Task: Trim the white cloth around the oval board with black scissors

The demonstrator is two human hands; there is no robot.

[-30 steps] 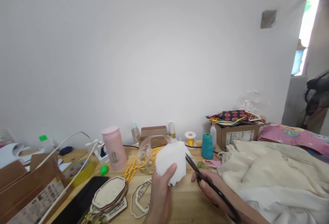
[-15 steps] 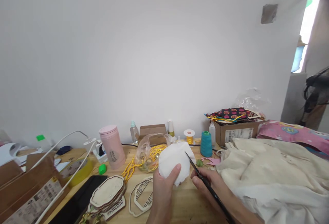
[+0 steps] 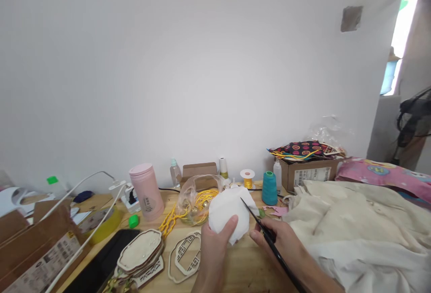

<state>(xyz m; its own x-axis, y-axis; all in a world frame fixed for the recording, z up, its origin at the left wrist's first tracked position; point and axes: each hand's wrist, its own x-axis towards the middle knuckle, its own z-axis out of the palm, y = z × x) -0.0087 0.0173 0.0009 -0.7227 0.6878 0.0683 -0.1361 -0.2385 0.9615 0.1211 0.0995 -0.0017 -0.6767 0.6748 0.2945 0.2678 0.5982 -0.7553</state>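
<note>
My left hand [image 3: 213,250] is closed round a white piece of fabric or padding [image 3: 229,213], thumb on its front, holding it up above the wooden table [image 3: 242,266]. Just to its right, my right hand [image 3: 283,244] grips black scissors [image 3: 261,228]. The blades point up and left, their tips touching the white piece's right edge. Whether the blades are apart is hard to tell.
Wooden cut-out frames [image 3: 183,255] and a stack of them [image 3: 141,252] lie left of my hands. Behind stand a pink bottle [image 3: 145,191], a bag of yellow cord [image 3: 197,201], a teal thread cone [image 3: 269,188] and cardboard boxes [image 3: 311,174]. Cream cloth [image 3: 360,230] covers the right.
The white piece and my left hand shifted slightly right and down. The scissors moved in closer, their tips now at the piece's right edge.
</note>
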